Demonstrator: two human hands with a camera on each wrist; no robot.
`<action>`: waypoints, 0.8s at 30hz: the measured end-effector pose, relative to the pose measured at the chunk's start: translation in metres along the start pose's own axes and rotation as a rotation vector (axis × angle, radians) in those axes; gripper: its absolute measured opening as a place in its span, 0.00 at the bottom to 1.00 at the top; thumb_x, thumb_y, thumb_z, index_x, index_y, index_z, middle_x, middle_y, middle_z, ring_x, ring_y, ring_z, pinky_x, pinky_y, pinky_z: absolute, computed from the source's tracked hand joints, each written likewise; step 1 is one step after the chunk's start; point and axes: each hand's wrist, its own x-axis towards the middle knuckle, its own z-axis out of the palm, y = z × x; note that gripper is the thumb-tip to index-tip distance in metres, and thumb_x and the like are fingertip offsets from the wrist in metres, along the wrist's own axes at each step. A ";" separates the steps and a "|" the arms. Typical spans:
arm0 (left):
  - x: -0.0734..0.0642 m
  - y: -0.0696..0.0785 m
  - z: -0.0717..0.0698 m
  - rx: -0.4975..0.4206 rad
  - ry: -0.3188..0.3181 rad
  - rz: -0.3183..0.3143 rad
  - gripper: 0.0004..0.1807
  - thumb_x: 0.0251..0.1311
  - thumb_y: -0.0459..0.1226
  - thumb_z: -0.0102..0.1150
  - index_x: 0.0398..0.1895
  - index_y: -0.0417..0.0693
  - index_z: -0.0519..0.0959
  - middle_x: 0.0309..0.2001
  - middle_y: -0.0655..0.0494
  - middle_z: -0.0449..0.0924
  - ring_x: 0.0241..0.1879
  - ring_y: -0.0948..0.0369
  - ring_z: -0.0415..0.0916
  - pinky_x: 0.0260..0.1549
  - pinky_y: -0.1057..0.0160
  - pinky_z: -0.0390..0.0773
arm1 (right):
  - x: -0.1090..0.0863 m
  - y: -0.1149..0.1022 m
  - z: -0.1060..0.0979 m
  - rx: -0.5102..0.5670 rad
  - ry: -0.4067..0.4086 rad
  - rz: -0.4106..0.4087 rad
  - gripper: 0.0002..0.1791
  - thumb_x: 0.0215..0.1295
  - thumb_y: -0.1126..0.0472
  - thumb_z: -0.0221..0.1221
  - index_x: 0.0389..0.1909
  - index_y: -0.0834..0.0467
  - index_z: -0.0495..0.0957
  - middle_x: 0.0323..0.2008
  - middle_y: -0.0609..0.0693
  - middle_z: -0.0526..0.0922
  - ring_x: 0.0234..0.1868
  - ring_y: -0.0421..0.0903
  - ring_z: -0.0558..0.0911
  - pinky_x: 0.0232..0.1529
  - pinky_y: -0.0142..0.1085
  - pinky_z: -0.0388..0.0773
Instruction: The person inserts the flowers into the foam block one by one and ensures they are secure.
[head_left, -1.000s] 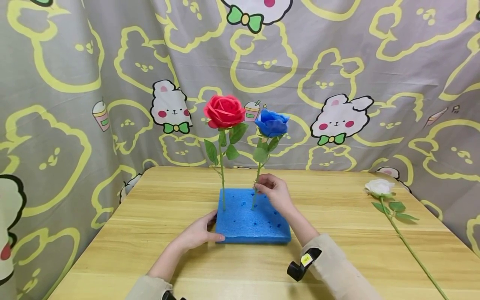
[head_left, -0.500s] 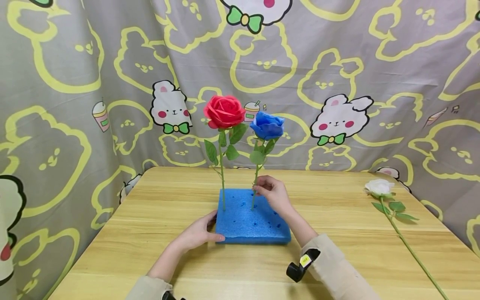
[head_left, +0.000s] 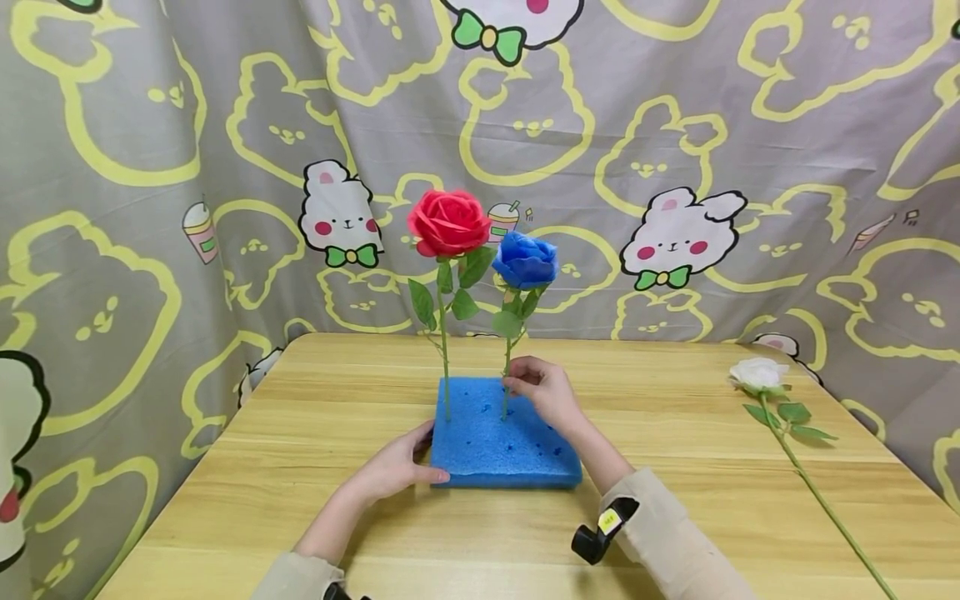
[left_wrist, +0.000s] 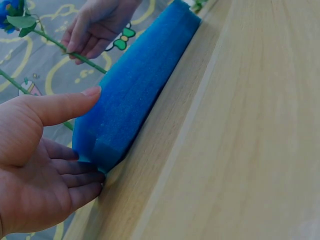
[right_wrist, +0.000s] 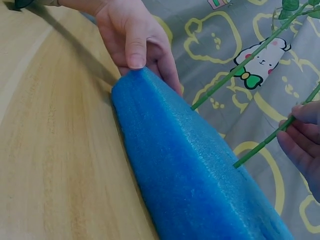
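Note:
A blue foam block (head_left: 498, 454) with small holes lies on the table. A red artificial rose (head_left: 450, 223) stands upright in its left part. My right hand (head_left: 551, 396) pinches the stem of a blue artificial rose (head_left: 527, 260) between thumb and fingers, a little above the foam. In the right wrist view that stem (right_wrist: 252, 152) meets the block's top face; how deep it sits is hidden. My left hand (head_left: 393, 465) holds the block's front left corner, thumb (left_wrist: 75, 105) at the front edge and fingers along the left side.
A white artificial rose (head_left: 759, 373) lies at the table's right, its long stem running toward the front edge. A patterned grey curtain (head_left: 637, 167) hangs behind the wooden table (head_left: 337, 383). A small black camera (head_left: 600, 533) is worn on my right wrist.
The blue rose's head has moved left and slightly down, so its stem stands more upright. My right hand has shifted slightly left and down with it. The left hand has stayed put.

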 end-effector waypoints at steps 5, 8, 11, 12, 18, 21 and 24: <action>0.000 0.000 0.000 -0.004 0.002 -0.002 0.51 0.49 0.41 0.69 0.68 0.25 0.48 0.67 0.30 0.52 0.66 0.40 0.51 0.63 0.45 0.54 | -0.001 0.002 0.001 -0.010 -0.027 0.012 0.05 0.58 0.73 0.59 0.35 0.70 0.77 0.30 0.58 0.80 0.31 0.46 0.81 0.36 0.39 0.81; 0.000 0.000 0.000 -0.001 0.000 0.000 0.51 0.49 0.41 0.69 0.68 0.25 0.48 0.66 0.30 0.52 0.66 0.40 0.51 0.62 0.45 0.54 | -0.001 0.002 0.002 -0.004 -0.029 0.031 0.05 0.58 0.73 0.59 0.35 0.71 0.76 0.30 0.57 0.80 0.31 0.47 0.81 0.36 0.41 0.81; 0.000 0.000 0.000 0.003 0.000 0.003 0.51 0.49 0.41 0.68 0.68 0.25 0.48 0.66 0.30 0.52 0.65 0.40 0.52 0.62 0.45 0.54 | -0.001 0.001 0.003 0.013 -0.035 0.057 0.06 0.58 0.73 0.60 0.36 0.71 0.76 0.30 0.57 0.80 0.32 0.49 0.81 0.37 0.44 0.81; 0.000 0.000 0.000 0.002 -0.001 0.004 0.51 0.49 0.41 0.68 0.68 0.25 0.48 0.66 0.30 0.52 0.65 0.40 0.52 0.62 0.45 0.54 | -0.001 0.000 0.003 0.018 -0.038 0.063 0.06 0.58 0.74 0.59 0.36 0.72 0.76 0.30 0.57 0.80 0.33 0.51 0.81 0.38 0.46 0.80; -0.001 0.001 0.000 -0.019 -0.010 0.005 0.51 0.50 0.41 0.68 0.68 0.25 0.47 0.67 0.29 0.51 0.66 0.39 0.51 0.62 0.44 0.54 | -0.009 -0.021 0.002 -0.005 -0.057 0.056 0.05 0.58 0.76 0.57 0.35 0.75 0.75 0.31 0.62 0.79 0.35 0.58 0.81 0.39 0.50 0.79; -0.001 0.002 0.000 -0.023 -0.014 0.006 0.52 0.50 0.41 0.68 0.68 0.25 0.47 0.67 0.29 0.50 0.66 0.39 0.50 0.62 0.44 0.54 | -0.012 -0.029 0.002 -0.019 -0.071 0.048 0.05 0.58 0.76 0.57 0.35 0.75 0.75 0.32 0.64 0.79 0.35 0.58 0.81 0.39 0.49 0.79; -0.001 0.001 -0.001 -0.020 -0.014 0.007 0.52 0.50 0.41 0.68 0.68 0.25 0.47 0.67 0.29 0.50 0.66 0.39 0.50 0.62 0.44 0.54 | -0.012 -0.030 0.002 -0.032 -0.078 0.042 0.05 0.59 0.76 0.57 0.35 0.75 0.75 0.32 0.65 0.79 0.35 0.58 0.81 0.39 0.49 0.80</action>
